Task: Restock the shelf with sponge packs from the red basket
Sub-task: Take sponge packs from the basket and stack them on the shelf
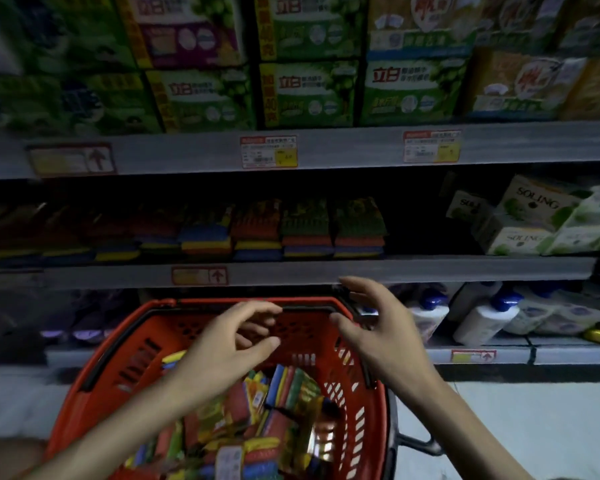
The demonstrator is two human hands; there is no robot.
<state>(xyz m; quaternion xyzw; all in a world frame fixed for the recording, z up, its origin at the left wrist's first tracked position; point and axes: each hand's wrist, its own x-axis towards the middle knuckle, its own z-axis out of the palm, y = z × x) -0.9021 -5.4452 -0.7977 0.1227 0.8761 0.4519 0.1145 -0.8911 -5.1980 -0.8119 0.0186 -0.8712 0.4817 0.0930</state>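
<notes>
left hand [229, 344] and right hand [371, 327] hovered empty, fingers [253, 307] loosely spread, over the far rim of the red basket [125, 344]. sponge packs [257, 427] lay piled inside (plenty); i'd grab one flat for the shelf [326, 268] gap beside the row [305, 230].

Red basket [125, 372] of perforated hard plastic, sponge packs [253, 441] in glossy crinkled film, matt grey metal shelf [326, 268] edge, smooth white plastic bottles [478, 323], printed cardboard boxes [309, 91]

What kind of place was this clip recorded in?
Most likely a supermarket aisle: grey metal shelves with red-and-yellow price tags, stacked green cardboard boxes, and a red plastic shopping basket full of multicoloured sponge packs.
</notes>
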